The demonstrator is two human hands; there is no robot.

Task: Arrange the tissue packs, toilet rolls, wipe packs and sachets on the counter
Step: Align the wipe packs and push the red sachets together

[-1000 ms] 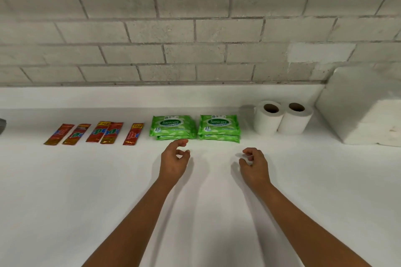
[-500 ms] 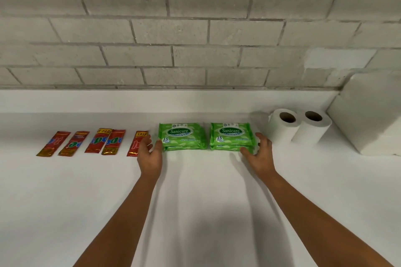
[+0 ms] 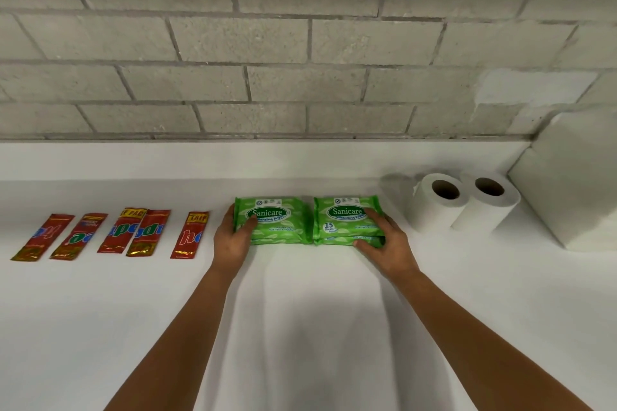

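Observation:
Two stacks of green Sanicare wipe packs lie side by side on the white counter (image 3: 300,327). My left hand (image 3: 233,237) grips the left stack (image 3: 280,223) at its left end, thumb on top. My right hand (image 3: 384,240) grips the right stack (image 3: 344,217) at its front right corner. Several red sachets (image 3: 110,233) lie in a row to the left. Two white toilet rolls (image 3: 460,207) lie on their sides to the right of the wipes. A large white tissue pack (image 3: 574,183) stands at the far right.
A grey block wall (image 3: 300,43) rises behind the counter above a white upstand. The sachet nearest my left hand (image 3: 189,235) lies a short gap from it. The toilet rolls lie close to my right hand.
Both hands reached forward from the middle of the counter and closed on the outer ends of the two wipe stacks. The stacks now sit closer together.

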